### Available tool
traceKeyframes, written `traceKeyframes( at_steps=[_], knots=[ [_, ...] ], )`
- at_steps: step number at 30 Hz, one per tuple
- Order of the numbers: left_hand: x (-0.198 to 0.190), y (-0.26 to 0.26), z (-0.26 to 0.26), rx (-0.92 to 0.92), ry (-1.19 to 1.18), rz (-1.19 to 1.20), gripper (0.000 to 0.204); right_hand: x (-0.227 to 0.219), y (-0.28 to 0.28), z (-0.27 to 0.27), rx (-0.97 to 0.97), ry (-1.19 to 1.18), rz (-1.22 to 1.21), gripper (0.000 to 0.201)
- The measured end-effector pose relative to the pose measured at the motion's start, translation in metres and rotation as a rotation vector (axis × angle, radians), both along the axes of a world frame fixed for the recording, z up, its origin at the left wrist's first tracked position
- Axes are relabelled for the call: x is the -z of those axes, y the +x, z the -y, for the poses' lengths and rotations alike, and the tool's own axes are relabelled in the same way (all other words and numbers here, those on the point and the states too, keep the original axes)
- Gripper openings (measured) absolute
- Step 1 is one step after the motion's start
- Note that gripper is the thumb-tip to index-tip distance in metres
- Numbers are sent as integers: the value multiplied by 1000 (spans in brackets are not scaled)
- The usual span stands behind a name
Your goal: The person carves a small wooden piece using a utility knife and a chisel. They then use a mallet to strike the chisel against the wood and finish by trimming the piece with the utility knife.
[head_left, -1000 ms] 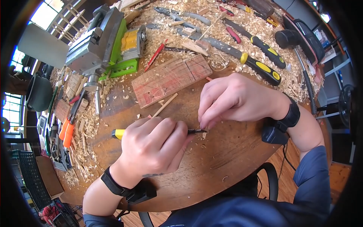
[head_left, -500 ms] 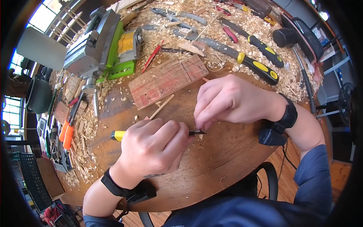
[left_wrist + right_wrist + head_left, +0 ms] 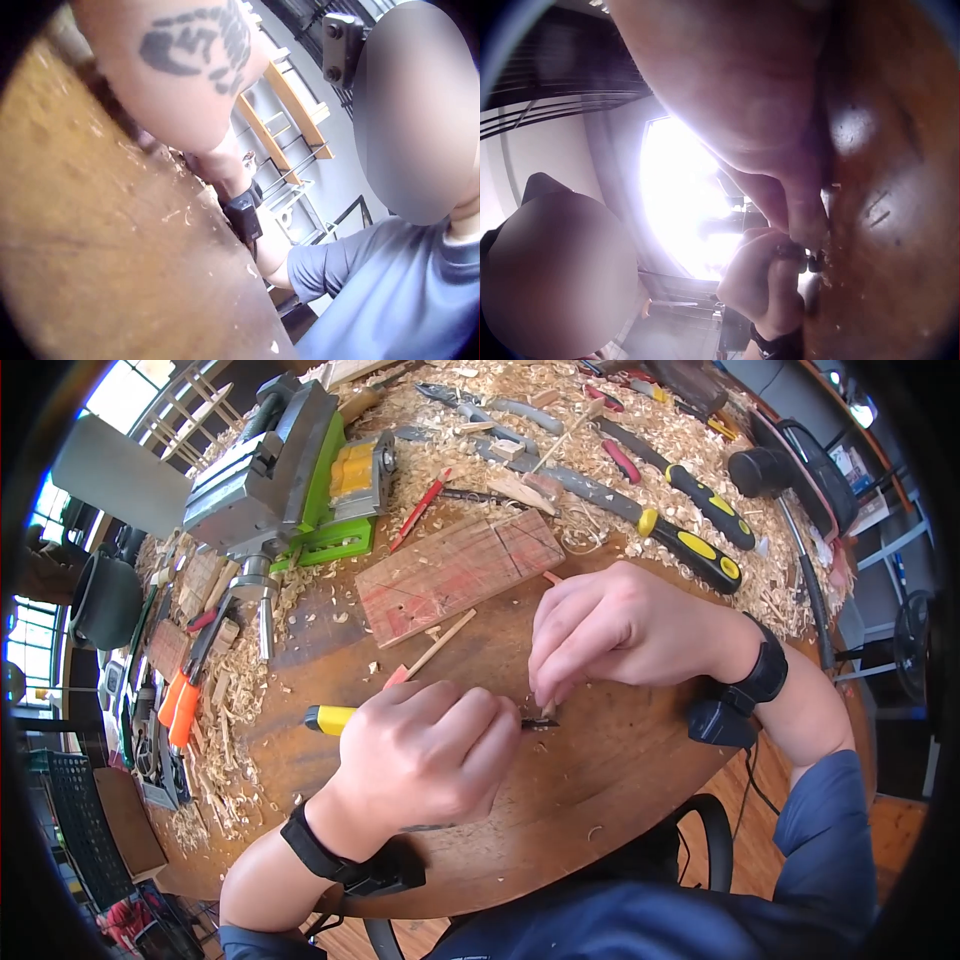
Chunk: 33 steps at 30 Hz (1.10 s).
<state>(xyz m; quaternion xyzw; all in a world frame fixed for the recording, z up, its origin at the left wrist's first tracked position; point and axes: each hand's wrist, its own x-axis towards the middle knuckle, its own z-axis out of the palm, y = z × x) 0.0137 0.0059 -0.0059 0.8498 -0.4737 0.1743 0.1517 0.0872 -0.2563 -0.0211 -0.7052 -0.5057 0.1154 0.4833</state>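
My left hand (image 3: 425,755) grips a utility knife with a yellow and black handle (image 3: 335,720). Its dark blade (image 3: 540,724) sticks out past the fist toward the right. Close above that blade, my right hand (image 3: 610,625) pinches a small piece of pale wood (image 3: 548,710), mostly hidden by the fingertips. In the right wrist view the left hand (image 3: 761,281) shows right at the right hand's fingertips, over the tabletop. The left wrist view shows only the side of the left hand (image 3: 172,82), with the knife out of sight.
Beyond the hands lies a reddish wooden board (image 3: 460,575), with a thin stick (image 3: 440,643) before it. A metal vise (image 3: 255,480) stands at the back left. Wood shavings (image 3: 600,490), a red pencil (image 3: 420,510) and yellow-black handled files (image 3: 690,550) cover the far side.
The left hand and knife have shifted slightly toward the person and to the right. The pale wood end shows more clearly at the blade. The right hand keeps its pinch; the head view has shifted slightly.
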Motion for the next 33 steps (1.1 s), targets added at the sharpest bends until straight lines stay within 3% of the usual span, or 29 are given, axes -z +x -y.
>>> traceKeyframes(
  at_steps=[12,33],
  knots=[
    [5,7,-1,-21,-107,66,24,-1,4,4,-21,2,24,13],
    [0,-1,9,7,61,-16,24,4,2,-3,-34,29,13,11]
  ],
)
